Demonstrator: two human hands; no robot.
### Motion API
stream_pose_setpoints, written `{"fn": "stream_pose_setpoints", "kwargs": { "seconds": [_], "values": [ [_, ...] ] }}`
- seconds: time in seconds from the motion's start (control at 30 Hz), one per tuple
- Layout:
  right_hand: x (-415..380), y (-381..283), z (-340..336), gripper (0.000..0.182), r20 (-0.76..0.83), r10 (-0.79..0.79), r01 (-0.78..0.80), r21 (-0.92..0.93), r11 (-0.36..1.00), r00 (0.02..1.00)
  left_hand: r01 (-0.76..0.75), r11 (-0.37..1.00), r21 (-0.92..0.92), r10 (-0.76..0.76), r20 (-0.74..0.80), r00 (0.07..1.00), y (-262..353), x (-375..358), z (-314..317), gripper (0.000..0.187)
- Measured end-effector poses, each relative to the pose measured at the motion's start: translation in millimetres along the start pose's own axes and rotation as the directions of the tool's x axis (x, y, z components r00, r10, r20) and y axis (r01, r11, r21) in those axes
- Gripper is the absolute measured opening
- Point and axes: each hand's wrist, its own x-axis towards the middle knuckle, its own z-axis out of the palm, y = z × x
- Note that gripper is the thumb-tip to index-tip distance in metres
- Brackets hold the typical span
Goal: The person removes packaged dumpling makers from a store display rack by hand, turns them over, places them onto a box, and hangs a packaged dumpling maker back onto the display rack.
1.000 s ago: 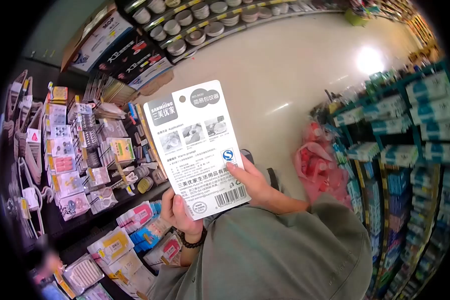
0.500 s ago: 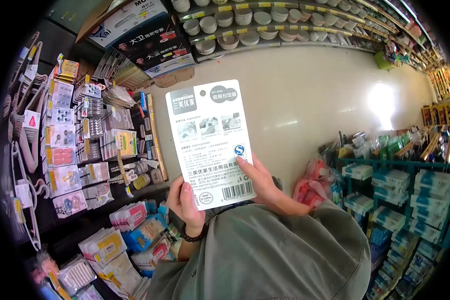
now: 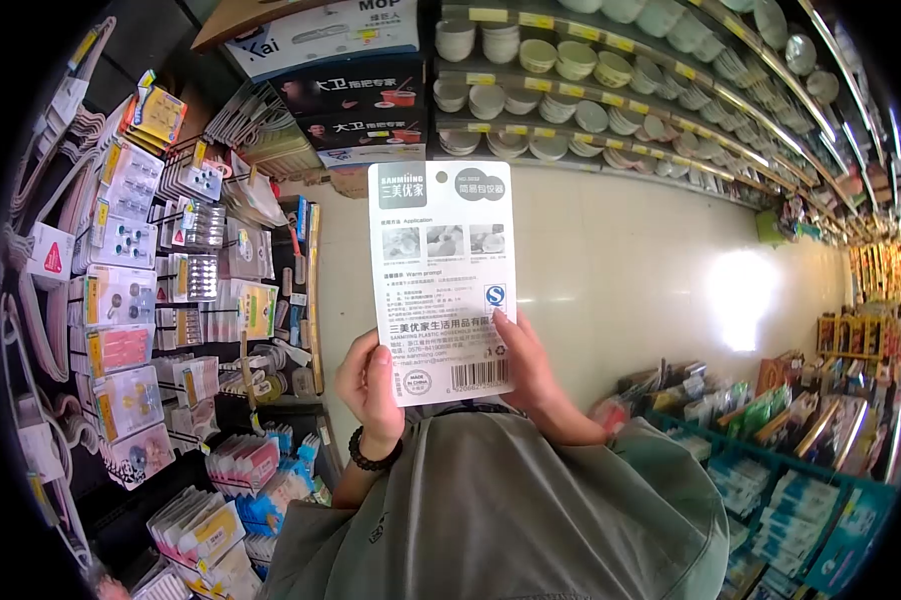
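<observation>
A white packaging card with grey print, small pictures and a barcode is held upright in front of my body, its printed face toward me. My left hand grips the lower left edge, thumb on the front, a dark bead bracelet on its wrist. At the lower right edge my right hand pinches the card, its thumb on the front near a blue S mark. The fingers behind the card are hidden, and so is whatever is on its far side.
Racks of hanging packets stand at the left. Stacked mop boxes are ahead, beside shelves of bowls. Teal baskets of packaged goods stand at the lower right. Pale floor lies between.
The view has turned and lifted, showing more of the bowl shelves. The card now looks more upright and sits slightly farther right in view. Both hands keep their hold.
</observation>
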Motion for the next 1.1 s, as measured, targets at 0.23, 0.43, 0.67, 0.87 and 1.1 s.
{"fn": "stream_pose_setpoints", "kwargs": {
  "seconds": [0.23,0.43,0.67,0.87,1.1],
  "values": [
    [94.1,-24.5,17.1,0.054,0.095,-0.027,0.02,0.074,0.997,0.995,-0.011,1.0,-0.014,0.011,-0.015,1.0,-18.6,92.3,-0.4,0.027],
    [182.9,-56.9,17.0,0.054,0.076,0.025,-0.032,0.092,0.995,0.997,0.004,0.997,0.075,0.0,-0.043,0.999,-39.5,174.9,22.9,0.025],
    [335.2,-121.8,45.9,0.056,0.089,0.096,-0.093,-0.03,0.995,0.991,0.087,0.968,0.234,-0.082,-0.028,0.996,-40.8,325.6,43.8,0.026],
    [441.9,-168.0,85.9,0.058,0.097,0.15,-0.139,-0.113,0.984,0.984,0.175,0.952,0.252,-0.191,0.039,0.981,-45.8,419.5,46.2,0.047],
    [506.4,-190.1,132.2,0.06,0.167,0.011,0.015,-0.154,0.988,0.986,-0.244,0.679,0.692,0.168,0.177,0.97,-45.7,495.8,45.9,0.06]
  ]
}}
